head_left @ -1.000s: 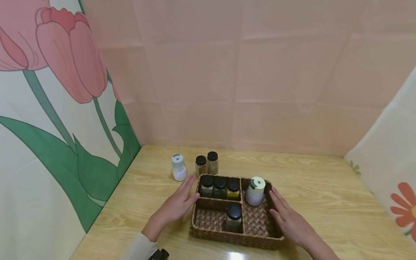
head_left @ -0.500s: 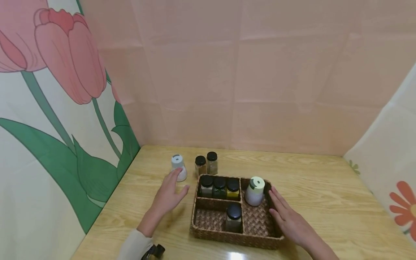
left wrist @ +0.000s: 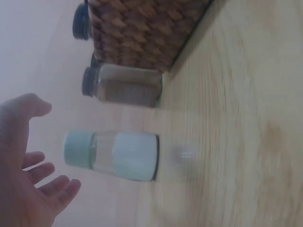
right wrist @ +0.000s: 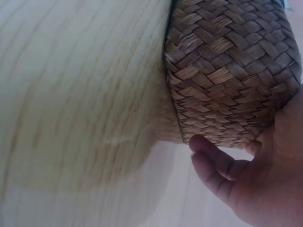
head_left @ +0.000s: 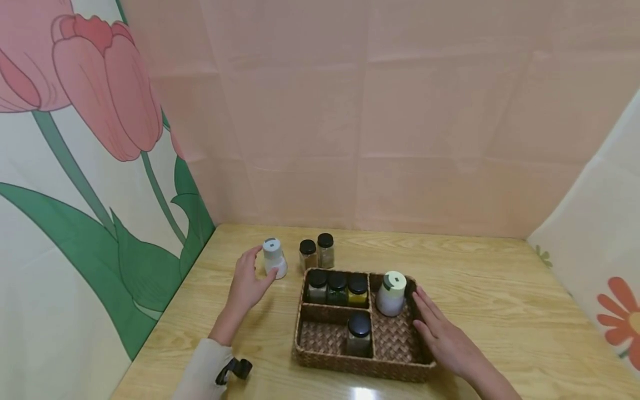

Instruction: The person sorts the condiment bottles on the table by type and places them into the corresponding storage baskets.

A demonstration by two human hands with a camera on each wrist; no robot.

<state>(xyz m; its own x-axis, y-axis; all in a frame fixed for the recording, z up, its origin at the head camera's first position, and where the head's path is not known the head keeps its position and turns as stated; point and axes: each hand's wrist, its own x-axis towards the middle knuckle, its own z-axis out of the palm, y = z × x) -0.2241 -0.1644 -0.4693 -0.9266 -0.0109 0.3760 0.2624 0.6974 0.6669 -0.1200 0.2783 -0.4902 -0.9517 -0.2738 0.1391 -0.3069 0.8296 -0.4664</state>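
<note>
A shaker jar with a pale blue-green cap and white contents stands upright on the table, left of the woven basket. My left hand is at this jar, thumb and fingers spread to either side of it. The left wrist view has a gap between those fingers and the cap of the jar. My right hand rests with straight fingers along the basket's right wall. From the right wrist view, that hand lies against the woven side.
Two black-capped spice jars stand behind the basket. Three more black-lidded jars fill its back left compartment, and one jar is in the front left. A shaker with a pale yellow-green cap stands in the right compartment.
My left hand has left the basket's left side and moved leftward to the shaker jar, fingers spreading around it. The right hand and the basket have stayed in place.
</note>
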